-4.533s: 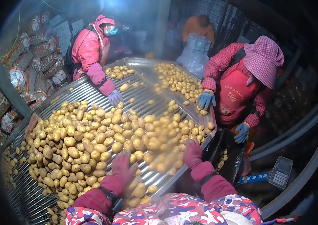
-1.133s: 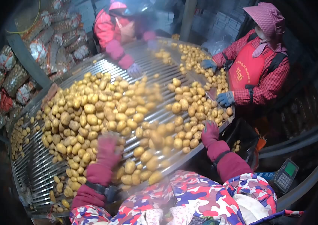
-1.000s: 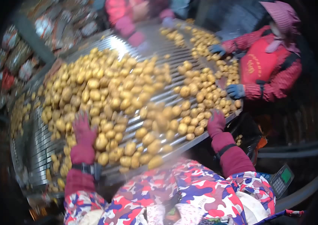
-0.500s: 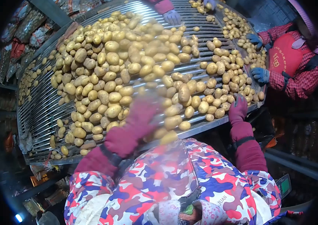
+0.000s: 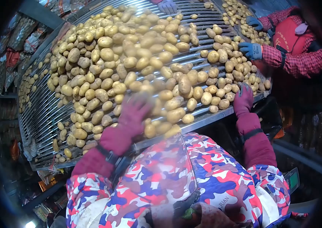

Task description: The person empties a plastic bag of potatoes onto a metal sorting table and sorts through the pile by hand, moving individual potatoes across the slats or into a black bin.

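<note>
Over the potatoes (image 5: 108,54), the left hand (image 5: 136,110) reaches forward, blurred.

Produce shed, apparently | slatted metal table (image 5: 44,118) | potato heap (image 5: 106,57) | stacked sacks (image 5: 22,33)

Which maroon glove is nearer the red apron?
The maroon-gloved right hand, by the slatted metal table's edge; the maroon-gloved left hand is farther away, among yellow potatoes.
</note>
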Tool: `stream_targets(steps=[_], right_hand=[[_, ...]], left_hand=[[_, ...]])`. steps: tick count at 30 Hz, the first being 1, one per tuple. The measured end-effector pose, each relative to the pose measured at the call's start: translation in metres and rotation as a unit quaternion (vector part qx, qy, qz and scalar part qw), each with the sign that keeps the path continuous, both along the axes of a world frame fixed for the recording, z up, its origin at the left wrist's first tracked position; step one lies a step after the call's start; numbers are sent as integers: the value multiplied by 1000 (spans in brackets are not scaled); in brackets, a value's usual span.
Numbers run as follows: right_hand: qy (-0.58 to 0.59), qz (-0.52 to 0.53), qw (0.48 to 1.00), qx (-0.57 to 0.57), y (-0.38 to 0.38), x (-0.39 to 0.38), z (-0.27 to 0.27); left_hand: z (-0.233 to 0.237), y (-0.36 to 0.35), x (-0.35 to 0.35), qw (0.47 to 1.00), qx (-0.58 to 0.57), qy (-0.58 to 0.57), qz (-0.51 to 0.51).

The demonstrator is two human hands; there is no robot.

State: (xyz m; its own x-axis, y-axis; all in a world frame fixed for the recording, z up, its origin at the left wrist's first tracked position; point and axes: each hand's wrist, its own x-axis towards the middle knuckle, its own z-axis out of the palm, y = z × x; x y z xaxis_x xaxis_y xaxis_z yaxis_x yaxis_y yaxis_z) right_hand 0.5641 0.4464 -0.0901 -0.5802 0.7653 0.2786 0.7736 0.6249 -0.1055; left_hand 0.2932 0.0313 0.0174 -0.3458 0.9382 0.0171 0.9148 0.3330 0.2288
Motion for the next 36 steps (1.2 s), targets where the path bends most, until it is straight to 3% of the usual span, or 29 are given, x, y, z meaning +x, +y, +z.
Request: stream_targets(steps=[1,8,10,13,17,19,21,24,27,30,33,36], right_hand=[[-2,-3,1000,-5,0,-1,3],[-23,6,999,-22,-7,-7,19],[-29,7,999,39,-7,-7,13],[-44,12,999,-23,0,-5,14],[17,159,987,-10,-29,-49,54],[119,248,955,-111,-53,-94,64],[15,197,961,-192,-83,-142,81],[-111,187,959,-182,-91,-189,80],[-140,205,952,-177,-88,-198,88],[-95,227,950,-190,-92,-189,87],[-87,324,929,-157,-110,-180,79],[-56,309,936,-160,-118,-179,73]], left_hand=[[0,24,-4,998,6,19,-66],[-13,125,-24,989,138,-25,-51],[-14,120,-39,985,173,3,-16],[-43,99,-77,982,189,14,21],[-59,94,-82,984,164,57,32],[-52,98,-74,980,183,60,49],[-47,102,-72,978,192,68,52],[-48,104,-71,974,207,65,65],[-44,106,-69,975,204,53,75],[-43,111,-71,973,211,50,77],[-46,112,-74,972,214,50,81],[-40,114,-72,973,215,37,82]])
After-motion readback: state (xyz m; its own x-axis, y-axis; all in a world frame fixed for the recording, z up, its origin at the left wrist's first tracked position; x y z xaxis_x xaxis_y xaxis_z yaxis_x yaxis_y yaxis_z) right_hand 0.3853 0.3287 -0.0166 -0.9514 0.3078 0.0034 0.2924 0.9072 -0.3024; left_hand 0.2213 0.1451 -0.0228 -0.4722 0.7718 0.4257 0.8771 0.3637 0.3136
